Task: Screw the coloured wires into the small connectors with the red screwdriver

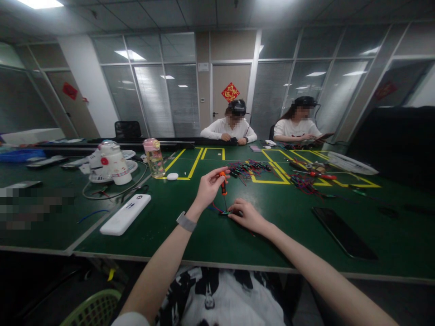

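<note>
My left hand point(208, 188), with a watch on the wrist, is closed around the handle of a screwdriver point(223, 184). The handle is orange and black, and the thin shaft points down, nearly upright. Its tip meets a small green circuit board point(224, 213) lying on the green tabletop. My right hand point(249, 217) rests on the table, with its fingertips gripping the board's right edge. A red wire runs from the board's left side, behind my left wrist. The finer parts of the board are too small to make out.
Beyond my hands lies a pile of wired boards point(249, 167), with another wire bundle point(307, 183) to its right. A black phone point(343, 233) lies at right, a white power bank point(125, 215) at left. A pink-lidded bottle point(154, 158) stands behind. Two people sit opposite.
</note>
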Available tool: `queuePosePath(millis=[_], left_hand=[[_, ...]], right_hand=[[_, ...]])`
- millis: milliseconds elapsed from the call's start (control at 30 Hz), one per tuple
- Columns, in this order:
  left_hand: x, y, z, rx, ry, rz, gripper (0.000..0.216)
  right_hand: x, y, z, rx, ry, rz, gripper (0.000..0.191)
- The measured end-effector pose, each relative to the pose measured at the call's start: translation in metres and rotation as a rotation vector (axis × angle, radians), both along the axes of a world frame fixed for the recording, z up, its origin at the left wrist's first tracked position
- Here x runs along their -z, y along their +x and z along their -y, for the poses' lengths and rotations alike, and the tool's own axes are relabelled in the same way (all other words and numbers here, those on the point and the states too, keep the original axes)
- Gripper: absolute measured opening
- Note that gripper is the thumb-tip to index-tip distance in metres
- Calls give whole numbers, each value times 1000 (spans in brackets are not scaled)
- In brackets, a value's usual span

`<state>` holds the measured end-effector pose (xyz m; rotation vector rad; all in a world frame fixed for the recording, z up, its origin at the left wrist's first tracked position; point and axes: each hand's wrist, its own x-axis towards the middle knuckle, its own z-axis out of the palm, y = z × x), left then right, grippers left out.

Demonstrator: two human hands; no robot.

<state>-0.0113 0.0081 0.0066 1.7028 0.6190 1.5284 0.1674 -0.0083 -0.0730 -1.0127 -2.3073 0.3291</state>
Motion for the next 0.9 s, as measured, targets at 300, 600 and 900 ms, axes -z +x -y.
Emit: queuePosePath(millis=[300, 600, 900], left_hand=[[-1, 1, 6, -211, 144, -163, 22], [-2, 6, 11, -214, 219, -232, 26], [-4, -3, 2, -120, 62, -148, 24]], right_hand=[[-3, -2, 2, 8, -5, 0, 8], [1, -1, 0, 1, 3, -8, 8], [0, -1, -1, 6, -14, -18, 8]])
